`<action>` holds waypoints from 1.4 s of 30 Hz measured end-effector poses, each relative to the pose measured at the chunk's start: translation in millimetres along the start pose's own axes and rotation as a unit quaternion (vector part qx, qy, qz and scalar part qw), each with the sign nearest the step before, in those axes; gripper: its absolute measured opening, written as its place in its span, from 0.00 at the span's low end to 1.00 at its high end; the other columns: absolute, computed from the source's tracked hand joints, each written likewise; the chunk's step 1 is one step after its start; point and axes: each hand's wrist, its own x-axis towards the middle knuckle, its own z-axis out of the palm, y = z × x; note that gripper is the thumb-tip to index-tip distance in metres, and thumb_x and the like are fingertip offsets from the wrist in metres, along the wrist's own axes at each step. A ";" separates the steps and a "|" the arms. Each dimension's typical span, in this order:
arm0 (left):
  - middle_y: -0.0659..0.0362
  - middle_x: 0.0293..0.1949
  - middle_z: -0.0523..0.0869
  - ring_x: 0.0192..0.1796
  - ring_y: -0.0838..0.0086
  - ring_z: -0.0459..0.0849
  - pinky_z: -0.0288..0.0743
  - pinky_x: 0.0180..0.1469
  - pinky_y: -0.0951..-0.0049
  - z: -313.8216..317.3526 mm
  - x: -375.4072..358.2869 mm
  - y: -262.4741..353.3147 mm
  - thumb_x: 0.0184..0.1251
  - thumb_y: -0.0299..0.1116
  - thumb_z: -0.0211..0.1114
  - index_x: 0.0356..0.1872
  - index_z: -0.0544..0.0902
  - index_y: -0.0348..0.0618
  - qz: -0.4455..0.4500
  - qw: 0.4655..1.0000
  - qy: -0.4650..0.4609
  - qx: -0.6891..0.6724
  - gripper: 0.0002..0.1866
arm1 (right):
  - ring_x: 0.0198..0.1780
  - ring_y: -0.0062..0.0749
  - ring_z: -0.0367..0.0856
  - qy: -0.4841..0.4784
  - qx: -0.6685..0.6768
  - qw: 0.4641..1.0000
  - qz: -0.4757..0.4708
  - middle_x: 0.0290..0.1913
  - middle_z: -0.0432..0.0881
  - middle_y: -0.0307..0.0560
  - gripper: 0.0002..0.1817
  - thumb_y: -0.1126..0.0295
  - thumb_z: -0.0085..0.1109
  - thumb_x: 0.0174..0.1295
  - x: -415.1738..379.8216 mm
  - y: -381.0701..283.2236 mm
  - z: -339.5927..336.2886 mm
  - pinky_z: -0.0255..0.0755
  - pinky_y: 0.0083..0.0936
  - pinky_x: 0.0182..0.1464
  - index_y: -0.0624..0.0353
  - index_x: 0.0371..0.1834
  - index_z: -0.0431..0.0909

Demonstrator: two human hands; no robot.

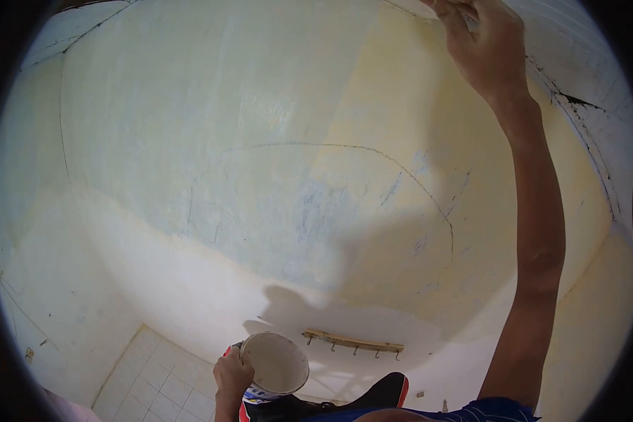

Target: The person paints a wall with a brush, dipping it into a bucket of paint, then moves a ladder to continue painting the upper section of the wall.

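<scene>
My left hand [233,374], at the bottom of the view, is closed on the rim and side of a round bucket [277,366] with pale contents. Something red shows beside its fingers. My right hand [487,46] is raised high at the top right, near the top of the wall [274,98], with bent fingers pressed together. Whatever it holds is cut off by the upper frame edge. The wall has a greenish and yellow upper part and a white lower part.
A wooden strip with several hooks [355,343] is fixed low on the wall. Pale floor tiles [158,380] lie at the lower left. Ceiling panels [584,63] with dark gaps meet the wall at the upper right. My shadow falls on the wall.
</scene>
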 end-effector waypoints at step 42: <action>0.36 0.28 0.86 0.35 0.37 0.87 0.79 0.41 0.41 5.7 20.1 -13.3 0.75 0.43 0.58 0.32 0.83 0.37 -0.022 0.999 0.007 -0.025 0.19 | 0.36 0.35 0.86 -0.121 -0.073 0.988 -0.062 0.37 0.86 0.43 0.07 0.74 0.65 0.66 -61.1 -16.7 44.3 0.82 0.30 0.42 0.56 0.46 0.83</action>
